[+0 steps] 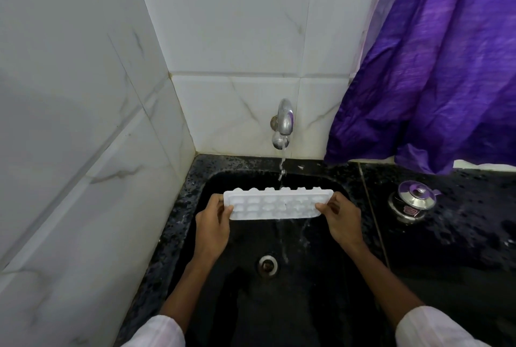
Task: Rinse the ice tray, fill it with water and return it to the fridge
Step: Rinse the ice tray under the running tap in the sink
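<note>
We saw white marbled wall tiles (237,25) behind, a purple curtain (435,67) at right. A black speckled sink (192,193) sat in the corner, its drain (268,265) at centre. The chrome tap (283,123) ran a thin stream onto the tray (275,204). The tray was white, held over the basin, long axis left-right, tilted with its near edge down, cells facing us, water spilling off that edge. Our left hand (213,223) pinched the left end, our right hand (339,219) the right end. On the counter (460,235) stood a small steel lidded pot (411,201); its label was unreadable.
</note>
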Motion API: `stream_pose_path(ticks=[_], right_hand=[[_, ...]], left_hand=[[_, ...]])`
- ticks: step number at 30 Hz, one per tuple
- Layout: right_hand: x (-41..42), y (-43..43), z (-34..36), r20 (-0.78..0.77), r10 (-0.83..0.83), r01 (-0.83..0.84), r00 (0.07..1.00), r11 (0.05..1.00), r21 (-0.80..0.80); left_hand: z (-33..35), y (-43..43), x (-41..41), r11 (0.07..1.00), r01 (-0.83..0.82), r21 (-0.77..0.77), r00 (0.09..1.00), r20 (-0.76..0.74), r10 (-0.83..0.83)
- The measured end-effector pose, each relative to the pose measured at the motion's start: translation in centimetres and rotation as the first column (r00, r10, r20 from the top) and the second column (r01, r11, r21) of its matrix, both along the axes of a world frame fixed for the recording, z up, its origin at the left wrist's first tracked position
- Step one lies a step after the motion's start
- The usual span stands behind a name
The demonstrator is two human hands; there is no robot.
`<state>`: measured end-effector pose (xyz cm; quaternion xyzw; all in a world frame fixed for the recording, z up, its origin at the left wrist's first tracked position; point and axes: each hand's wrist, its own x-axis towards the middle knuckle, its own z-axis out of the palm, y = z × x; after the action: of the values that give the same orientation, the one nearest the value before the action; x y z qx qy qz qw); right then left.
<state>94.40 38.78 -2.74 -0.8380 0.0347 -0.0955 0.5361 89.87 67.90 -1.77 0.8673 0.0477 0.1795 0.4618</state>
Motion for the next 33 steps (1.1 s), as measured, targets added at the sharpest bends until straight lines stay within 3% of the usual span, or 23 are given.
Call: stream_pose_path(ticks=[12, 16, 19, 23, 25, 27, 29, 31, 33], right_hand=[[0.1, -0.4, 4.0, 0.271, 0.064, -0.03, 0.96, 0.992, -0.125], [-0.1, -0.5, 4.3, 0.336, 0.09, -0.036, 0.938, 0.986, -0.164], [-0.2, -0.8, 4.1, 0.256, 0.159, -0.099, 0.953, 0.967, -0.235], [-1.1, -0.8, 4.1, 0.335, 0.191, -0.106, 0.923, 0.961, -0.256], [-1.4, -0.7, 4.1, 0.275, 0.156, -0.089, 0.949, 0.966, -0.241], [-1.7, -0.6, 3.9, 0.144, 0.047, -0.02, 0.988, 0.983, -0.184], [-2.4, -0.4, 3.4, 0.032, -0.068, 0.071, 0.997, 0.989, -0.131], [-3.8, 0.4, 2.6, -0.089, -0.097, 0.095, 0.991, 0.995, -0.028], [-5.5, 1.3, 1.2, -0.2, -0.1, 0.12, 0.975, 0.988, 0.092]], left_hand=[[0.9, -0.4, -0.5, 0.999, -0.043, 0.025, 0.981, 0.188, 0.038], [0.5, -0.4, -0.1, 0.998, -0.024, 0.05, 0.994, 0.105, 0.018], [0.2, -0.4, -0.3, 0.994, -0.021, 0.104, 1.0, 0.02, 0.019], [0.1, -0.7, -1.0, 0.996, -0.056, 0.064, 0.994, 0.098, 0.049], [0.1, -0.7, -0.7, 0.997, -0.069, 0.034, 0.995, 0.075, 0.066], [0.4, -1.0, -0.8, 0.985, -0.115, -0.127, 0.993, 0.0, 0.116], [1.1, -1.8, -1.4, 0.903, -0.215, -0.372, 0.977, -0.091, 0.195], [1.3, -3.0, -2.4, 0.827, -0.315, -0.465, 0.948, -0.188, 0.255], [0.5, -4.3, -3.8, 0.779, -0.304, -0.548, 0.942, -0.295, 0.161]])
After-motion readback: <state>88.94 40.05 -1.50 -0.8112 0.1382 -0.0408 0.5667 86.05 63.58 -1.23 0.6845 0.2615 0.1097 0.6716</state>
